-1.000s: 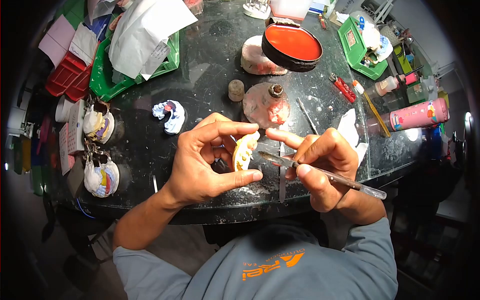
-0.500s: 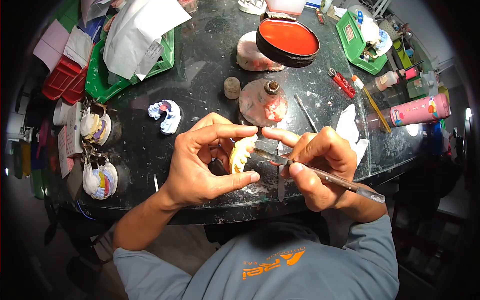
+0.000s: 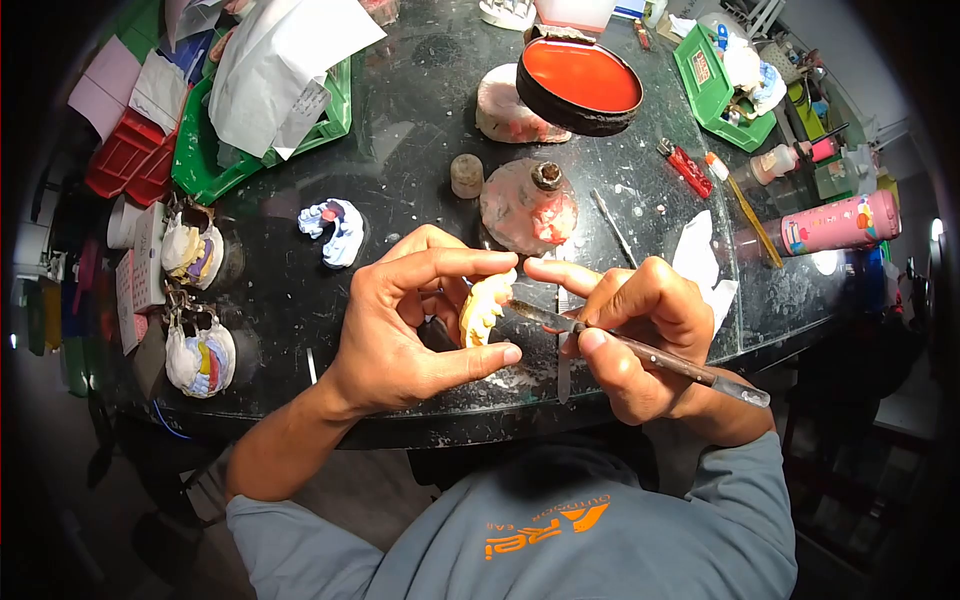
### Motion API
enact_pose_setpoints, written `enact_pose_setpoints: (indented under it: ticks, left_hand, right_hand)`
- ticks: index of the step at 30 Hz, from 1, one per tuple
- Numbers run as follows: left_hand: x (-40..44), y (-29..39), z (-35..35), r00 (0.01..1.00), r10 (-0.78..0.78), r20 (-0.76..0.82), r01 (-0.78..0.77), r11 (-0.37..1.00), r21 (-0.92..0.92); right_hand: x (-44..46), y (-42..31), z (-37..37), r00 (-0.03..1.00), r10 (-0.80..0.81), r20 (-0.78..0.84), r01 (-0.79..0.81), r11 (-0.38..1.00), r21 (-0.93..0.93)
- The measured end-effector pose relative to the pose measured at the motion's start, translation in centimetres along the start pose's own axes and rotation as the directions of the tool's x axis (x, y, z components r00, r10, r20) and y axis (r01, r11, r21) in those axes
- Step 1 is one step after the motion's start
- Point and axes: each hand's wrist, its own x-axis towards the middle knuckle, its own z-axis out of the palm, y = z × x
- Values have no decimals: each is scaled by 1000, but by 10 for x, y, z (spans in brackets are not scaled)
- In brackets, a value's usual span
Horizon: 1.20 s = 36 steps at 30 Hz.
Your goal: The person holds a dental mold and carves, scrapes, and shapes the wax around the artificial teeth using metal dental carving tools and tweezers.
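My left hand (image 3: 405, 315) is closed around a yellow dental cast (image 3: 483, 312), held on edge between forefinger and thumb above the table's front part. Between the fingers of my right hand (image 3: 645, 335) lies a wax knife (image 3: 665, 360) with a wooden handle and a dark blade. Its blade tip meets the right side of the cast, where a small pinkish patch shows. The right forefinger stretches toward the cast's upper end, close to the left fingertip. Below the hands, a thin metal tool (image 3: 563, 375) lies on the table.
A spirit burner (image 3: 528, 205) stands just beyond my hands, with a round tin of red wax (image 3: 580, 78) behind it. A blue-white cast (image 3: 333, 232) and articulated models (image 3: 200, 355) sit left. A red lighter (image 3: 685, 168) and pink bottle (image 3: 840, 222) lie right.
Hands, cast and wax knife keep almost the same pose. The whole view has shifted very slightly.
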Motion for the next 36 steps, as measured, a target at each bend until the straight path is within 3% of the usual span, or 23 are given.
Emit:
enact_pose_setpoints:
  ticks: [15, 18, 21, 24, 27, 28, 31, 36]
  left_hand:
    - [0, 1, 0, 1000, -6, 0, 6, 1000, -11]
    - [0, 3, 0, 999, -45, 1, 45, 997, -58]
    - [1, 3, 6, 998, -57, -39, 45, 964, -263]
    - [0, 9, 3, 975, -219, 39, 214, 876, -431]
    - [1, 10, -4, 950, -273, 154, 311, 767, -561]
    - [-1, 4, -4, 961, -224, 160, 276, 773, -571]
    - [1, 5, -5, 934, -321, 155, 353, 769, -532]
    - [1, 5, -5, 933, -323, 157, 356, 776, -521]
  right_hand:
    - [-1, 0, 0, 1000, 4, 15, -3, 1000, -20]
    - [-1, -1, -1, 1000, -4, 13, 4, 1000, 20]
    - [-3, 0, 0, 997, -30, -71, 36, 997, 76]
    - [-4, -1, 1, 995, -6, -98, 14, 997, 80]
    - [-3, 3, 4, 992, -49, -112, 56, 997, 52]
    - [-2, 4, 5, 991, -76, -114, 80, 996, 36]
    - [-5, 2, 7, 992, -19, -127, 23, 999, 25]
    - [-5, -6, 9, 989, 71, -133, -68, 997, 31]
